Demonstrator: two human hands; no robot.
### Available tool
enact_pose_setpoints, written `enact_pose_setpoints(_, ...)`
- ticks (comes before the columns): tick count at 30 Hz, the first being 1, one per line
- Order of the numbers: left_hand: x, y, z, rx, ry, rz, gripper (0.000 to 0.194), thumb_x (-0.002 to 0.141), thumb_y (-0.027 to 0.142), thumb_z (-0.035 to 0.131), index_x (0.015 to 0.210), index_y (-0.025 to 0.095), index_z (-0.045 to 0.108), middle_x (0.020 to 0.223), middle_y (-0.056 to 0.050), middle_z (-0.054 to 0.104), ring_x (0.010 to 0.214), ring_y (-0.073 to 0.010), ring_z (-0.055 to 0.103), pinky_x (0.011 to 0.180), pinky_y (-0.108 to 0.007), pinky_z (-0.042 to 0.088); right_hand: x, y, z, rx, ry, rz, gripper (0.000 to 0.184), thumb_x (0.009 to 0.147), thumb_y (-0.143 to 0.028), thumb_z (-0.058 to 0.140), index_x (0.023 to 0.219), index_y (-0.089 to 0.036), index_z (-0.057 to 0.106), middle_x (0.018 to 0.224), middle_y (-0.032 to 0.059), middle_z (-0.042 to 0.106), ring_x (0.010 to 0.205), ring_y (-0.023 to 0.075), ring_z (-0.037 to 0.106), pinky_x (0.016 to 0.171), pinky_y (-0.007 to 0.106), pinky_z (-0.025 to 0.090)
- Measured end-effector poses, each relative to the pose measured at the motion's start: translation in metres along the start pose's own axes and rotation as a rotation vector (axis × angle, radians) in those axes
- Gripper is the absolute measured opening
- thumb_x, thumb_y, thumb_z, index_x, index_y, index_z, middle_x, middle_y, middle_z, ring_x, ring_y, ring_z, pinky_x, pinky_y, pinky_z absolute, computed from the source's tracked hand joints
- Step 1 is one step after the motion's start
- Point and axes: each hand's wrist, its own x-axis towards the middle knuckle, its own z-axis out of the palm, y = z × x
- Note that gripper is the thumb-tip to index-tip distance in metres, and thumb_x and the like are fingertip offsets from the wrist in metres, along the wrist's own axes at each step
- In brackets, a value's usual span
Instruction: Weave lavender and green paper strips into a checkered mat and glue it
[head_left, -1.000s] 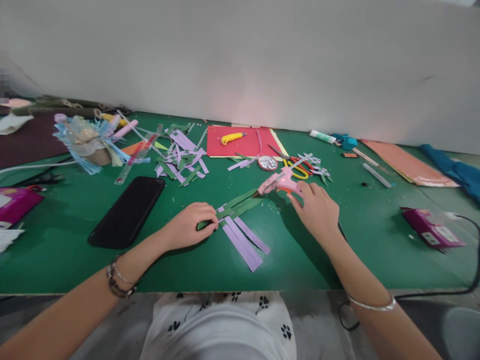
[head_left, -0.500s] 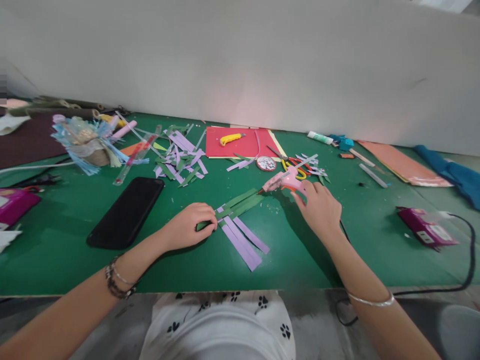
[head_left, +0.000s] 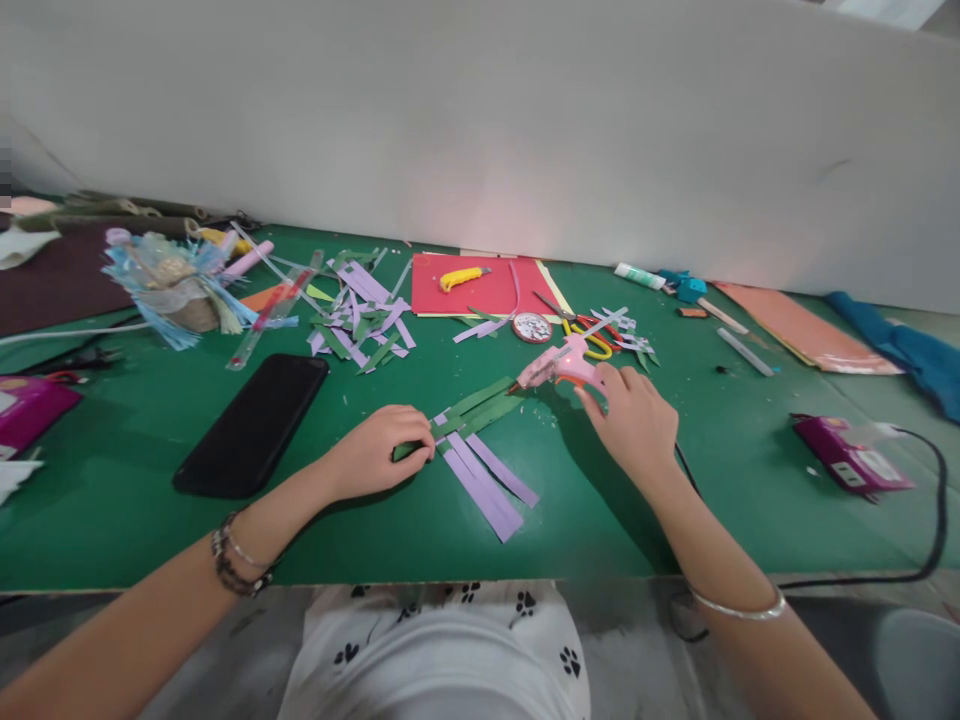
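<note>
Green paper strips (head_left: 491,408) and purple paper strips (head_left: 484,490) are crossed over each other on the table in front of me. My left hand (head_left: 394,445) grips the left end of the crossed strips, fingers closed on them. In my right hand (head_left: 637,415) is a pink hot glue gun (head_left: 559,362) with a clear glue stick (head_left: 604,321) at its back. The gun's nozzle points left, at the right end of a green strip; whether it touches the paper I cannot tell.
Left of my hand lies a black phone (head_left: 253,425). Behind are a pile of paper scraps (head_left: 364,310), a yellow cutter (head_left: 463,279) on red paper (head_left: 429,295), and scissors (head_left: 592,340). A purple box (head_left: 851,455) with a black cable sits at right.
My right hand and the glue gun have shifted slightly left, the nozzle moving a little along the green strip. My left hand and the strips have stayed in place.
</note>
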Motion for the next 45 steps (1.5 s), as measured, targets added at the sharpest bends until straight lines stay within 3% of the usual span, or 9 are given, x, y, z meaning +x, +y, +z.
enact_pose_setpoints(10,0.0,0.0,0.001,-0.002,0.0,-0.007,0.023,0.082,0.02,0.039,0.068,0.018,0.057,0.071,-0.002,0.061,0.072,-0.0138,0.055,0.072,-0.027,0.04,-0.001,-0.015,-0.005,0.008,0.065,-0.115,0.032,0.086,-0.039,0.037,0.096,-0.016,0.057,0.077,0.0076,0.056,0.07,0.0173,0.048,0.048,0.025,0.021)
enact_pose_setpoints(22,-0.001,-0.002,0.001,0.017,0.004,-0.002,0.023,0.082,0.02,0.039,0.068,0.018,0.057,0.071,-0.002,0.061,0.073,-0.014,0.056,0.074,-0.027,0.04,0.004,0.006,0.002,-0.085,0.157,-0.081,0.035,0.087,-0.039,0.034,0.098,-0.015,0.057,0.076,0.0094,0.056,0.068,0.0186,0.046,0.053,0.027,0.026)
enact_pose_setpoints(28,-0.001,-0.001,0.001,0.011,0.005,-0.002,0.023,0.082,0.02,0.039,0.068,0.018,0.057,0.071,-0.002,0.061,0.073,-0.014,0.056,0.073,-0.027,0.04,0.006,0.009,0.002,-0.087,0.136,-0.064,0.036,0.086,-0.039,0.034,0.098,-0.014,0.057,0.075,0.0099,0.055,0.068,0.0194,0.046,0.053,0.027,0.026)
enact_pose_setpoints(31,0.0,0.0,0.0,0.003,0.003,-0.002,0.023,0.082,0.02,0.039,0.068,0.018,0.057,0.071,-0.002,0.061,0.072,-0.014,0.056,0.072,-0.027,0.04,0.007,0.013,0.001,-0.023,0.114,0.004,0.035,0.085,-0.04,0.036,0.096,-0.014,0.057,0.077,0.0104,0.057,0.071,0.0204,0.049,0.053,0.027,0.027)
enact_pose_setpoints(35,-0.001,0.0,0.0,0.002,-0.014,-0.014,0.022,0.082,0.02,0.039,0.069,0.018,0.056,0.073,-0.002,0.061,0.073,-0.0141,0.056,0.074,-0.027,0.04,0.01,0.031,0.0,0.079,0.066,0.242,0.036,0.08,-0.044,0.041,0.095,-0.015,0.055,0.084,0.0109,0.059,0.073,0.0221,0.052,0.052,0.026,0.029)
enact_pose_setpoints(38,-0.002,0.0,0.0,0.004,-0.017,-0.018,0.02,0.081,0.019,0.039,0.073,0.018,0.057,0.075,-0.002,0.062,0.076,-0.0146,0.056,0.076,-0.028,0.04,0.008,0.051,0.003,0.103,-0.036,0.443,0.038,0.078,-0.047,0.042,0.095,-0.016,0.055,0.085,0.0109,0.06,0.073,0.0232,0.053,0.052,0.027,0.031)
enact_pose_setpoints(41,-0.001,0.002,-0.001,-0.012,-0.009,-0.032,0.018,0.08,0.019,0.039,0.078,0.018,0.057,0.079,-0.002,0.062,0.08,-0.0153,0.056,0.079,-0.028,0.04,0.002,0.07,0.008,0.112,-0.216,0.595,0.04,0.077,-0.05,0.04,0.092,-0.017,0.056,0.083,0.0109,0.06,0.072,0.0244,0.054,0.054,0.029,0.034)
enact_pose_setpoints(43,0.001,0.005,-0.003,-0.055,-0.013,-0.058,0.018,0.08,0.021,0.039,0.079,0.018,0.057,0.08,-0.002,0.062,0.08,-0.0149,0.056,0.078,-0.027,0.041,-0.004,0.078,0.012,0.116,-0.359,0.627,0.041,0.077,-0.049,0.04,0.092,-0.015,0.057,0.082,0.0121,0.06,0.073,0.025,0.054,0.057,0.03,0.036)
enact_pose_setpoints(45,0.004,0.008,-0.005,-0.123,-0.016,-0.098,0.019,0.079,0.021,0.039,0.079,0.018,0.058,0.081,-0.003,0.062,0.078,-0.014,0.056,0.075,-0.024,0.042,-0.007,0.08,0.013,0.067,-0.361,0.6,0.042,0.076,-0.047,0.044,0.094,-0.011,0.057,0.089,0.0166,0.058,0.082,0.0284,0.053,0.063,0.034,0.037)
